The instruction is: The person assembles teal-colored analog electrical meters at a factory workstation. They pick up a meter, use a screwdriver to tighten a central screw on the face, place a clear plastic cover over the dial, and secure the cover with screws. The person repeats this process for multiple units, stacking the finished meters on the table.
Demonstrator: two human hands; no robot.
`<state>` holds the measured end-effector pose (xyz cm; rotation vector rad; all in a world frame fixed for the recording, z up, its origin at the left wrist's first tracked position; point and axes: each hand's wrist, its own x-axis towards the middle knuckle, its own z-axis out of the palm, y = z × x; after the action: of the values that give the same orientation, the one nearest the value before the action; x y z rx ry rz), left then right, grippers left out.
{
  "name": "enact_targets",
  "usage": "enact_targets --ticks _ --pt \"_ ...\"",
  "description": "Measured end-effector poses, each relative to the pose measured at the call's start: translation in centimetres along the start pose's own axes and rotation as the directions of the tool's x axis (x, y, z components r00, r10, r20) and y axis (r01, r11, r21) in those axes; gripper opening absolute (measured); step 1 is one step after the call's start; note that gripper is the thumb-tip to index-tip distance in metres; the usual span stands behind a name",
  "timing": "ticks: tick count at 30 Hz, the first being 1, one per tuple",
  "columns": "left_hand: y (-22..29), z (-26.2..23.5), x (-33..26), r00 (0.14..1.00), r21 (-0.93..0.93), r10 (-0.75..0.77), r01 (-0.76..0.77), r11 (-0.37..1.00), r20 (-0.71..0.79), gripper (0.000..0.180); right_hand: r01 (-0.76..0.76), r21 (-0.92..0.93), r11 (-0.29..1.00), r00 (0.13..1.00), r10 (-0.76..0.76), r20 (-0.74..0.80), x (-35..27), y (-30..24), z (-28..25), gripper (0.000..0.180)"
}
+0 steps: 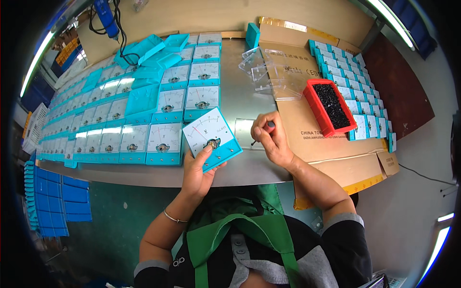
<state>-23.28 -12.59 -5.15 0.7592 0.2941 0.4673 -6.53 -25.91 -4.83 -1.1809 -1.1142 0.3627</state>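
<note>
My left hand is closed on the lower edge of a teal-backed panel voltmeter, its thumb near the bare metal movement. The meter is tilted, with its white dial face up and no clear cover over it. To its right, above the table, my right hand is closed round a slim dark tool with a rounded end; its kind is mostly hidden by the fingers. Under that hand a clear plastic cover lies flat on the steel table.
Rows of similar meters fill the table's left side, with empty teal housings on top. On cardboard at right stand a red bin of small black parts and more meters. Loose clear covers lie behind. A blue power screwdriver hangs far left.
</note>
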Motion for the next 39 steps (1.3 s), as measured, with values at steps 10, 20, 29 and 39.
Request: enact_targets --ticks 10,20,29,39 --pt "0.6 -0.3 -2.7 0.999 0.091 -0.037 0.033 0.995 0.035 0.042 -0.156 -0.073 0.985 0.983 0.162 0.088 2.9 -3.5 -1.5 0.027" --pt "0.4 -0.7 -1.9 0.992 0.284 -0.038 0.002 0.959 0.120 0.056 -0.146 -0.799 0.584 0.966 0.257 0.012 0.1 -3.0 -5.2 0.056" --pt "0.5 -1.2 -0.6 0.951 -0.016 -0.264 0.270 0.963 0.162 0.047 -0.055 -0.634 0.771 0.923 0.281 0.262 2.8 -6.6 0.3 0.056" --pt "-0.3 -1.4 -0.4 0.915 -0.184 -0.336 0.379 0.907 0.224 0.052 -0.149 -0.565 0.811 0.874 0.376 0.309 2.6 -5.8 0.4 0.050"
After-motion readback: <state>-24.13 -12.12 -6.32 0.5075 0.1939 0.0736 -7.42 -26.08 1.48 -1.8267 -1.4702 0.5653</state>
